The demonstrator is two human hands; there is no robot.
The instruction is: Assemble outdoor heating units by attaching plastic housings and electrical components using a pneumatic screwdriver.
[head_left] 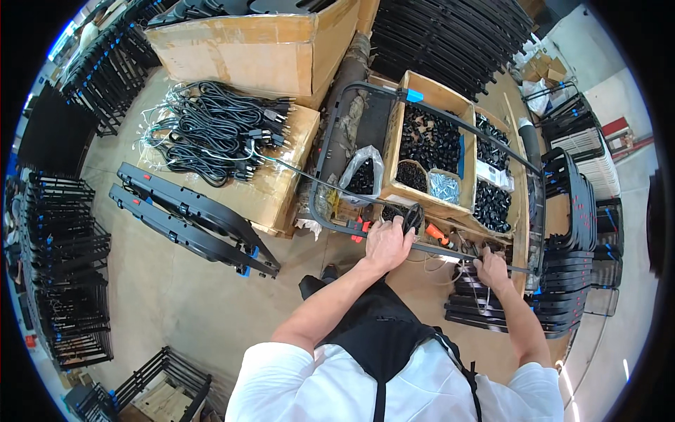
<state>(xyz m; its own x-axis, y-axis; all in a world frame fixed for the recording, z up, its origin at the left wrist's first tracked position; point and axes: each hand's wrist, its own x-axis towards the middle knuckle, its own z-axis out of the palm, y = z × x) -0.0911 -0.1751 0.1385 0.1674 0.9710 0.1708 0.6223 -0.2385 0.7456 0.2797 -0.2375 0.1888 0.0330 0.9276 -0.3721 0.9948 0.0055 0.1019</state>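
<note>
A black tubular frame [450, 251] with rounded corners and blue and red clips lies across the workbench before me. My left hand [388, 246] is closed at its near side, round a looped black power cord [411, 216]. A strand of cord runs from there to the left, over the frame, toward a pile of black power cords [211, 133]. Further right, my right hand [493, 269] has its fingers curled over the frame's near tube; its fingertips are partly hidden. An orange-handled tool [437, 234] lies between the hands, just beyond the tube.
Beyond the frame, a divided wooden box [402, 200] holds black plastic parts and silver screws. A clear bag [364, 172] of black pieces sits beside it. At left are a large cardboard box [232, 53] and two dark curved frame parts [186, 218]. Stacked black frames [566, 267] stand right.
</note>
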